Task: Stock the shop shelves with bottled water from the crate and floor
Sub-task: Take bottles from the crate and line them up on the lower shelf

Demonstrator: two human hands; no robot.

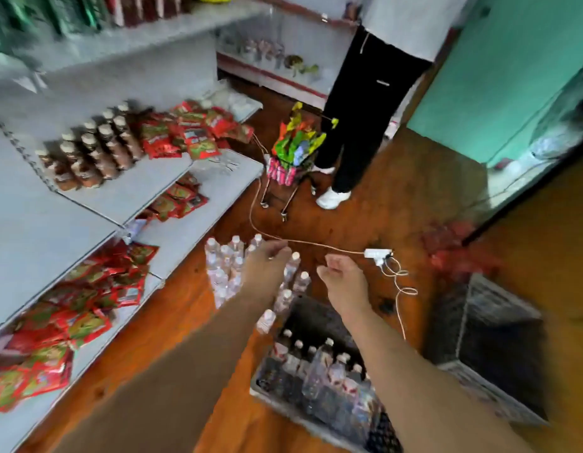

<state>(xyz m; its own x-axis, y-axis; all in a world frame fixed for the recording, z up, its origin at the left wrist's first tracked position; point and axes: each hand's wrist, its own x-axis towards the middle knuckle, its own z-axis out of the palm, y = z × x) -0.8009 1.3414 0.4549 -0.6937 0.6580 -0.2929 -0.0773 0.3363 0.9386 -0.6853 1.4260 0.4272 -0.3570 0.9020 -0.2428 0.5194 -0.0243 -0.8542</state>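
Together near floor bottles (222,268) — left hand (268,267), right hand (344,280), empty.

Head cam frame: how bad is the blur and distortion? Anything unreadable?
Head view: motion blur throughout, worst on the dark-green packets top-left and at the right edge; the wide-angle lens bows the grey metal shelves; the clear plastic water bottles on the floor, left hand and right hand are soft but readable; bottles in the dark plastic crate smear together.
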